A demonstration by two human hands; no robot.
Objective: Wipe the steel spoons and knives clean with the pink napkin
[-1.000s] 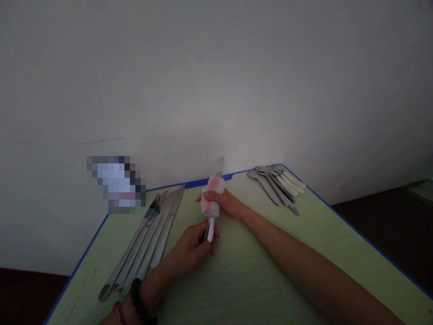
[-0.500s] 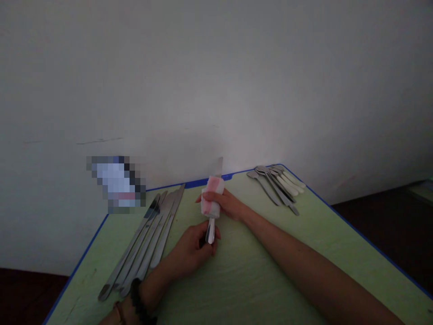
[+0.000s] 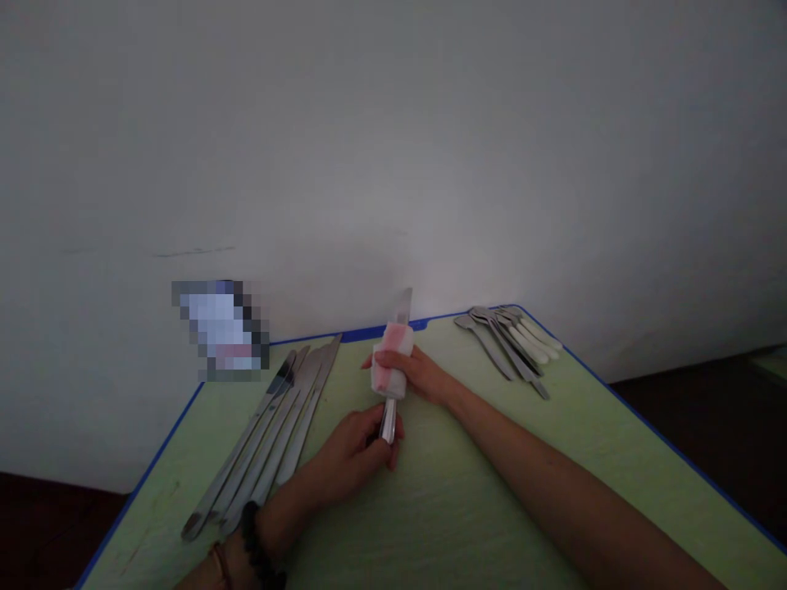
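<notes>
My left hand [image 3: 360, 449] is closed around the handle of a metal table knife [image 3: 388, 419], whose blade tip points away toward the wall. A pink and white cloth [image 3: 391, 360] is wrapped round the blade, and my right hand [image 3: 424, 373] is closed on that cloth. Only the blade tip shows above the cloth. Both hands are over the middle of the green table [image 3: 467, 508].
A row of several table knives [image 3: 270, 438] lies at the left of the table. Several spoons [image 3: 513, 340], some with white handles, lie at the far right corner. A pixelated object [image 3: 221, 328] stands at the far left edge. A white wall rises behind the blue-edged table.
The cloth and my right hand have slid slightly up the blade; the view has shifted a little. My left hand keeps its hold on the handle.
</notes>
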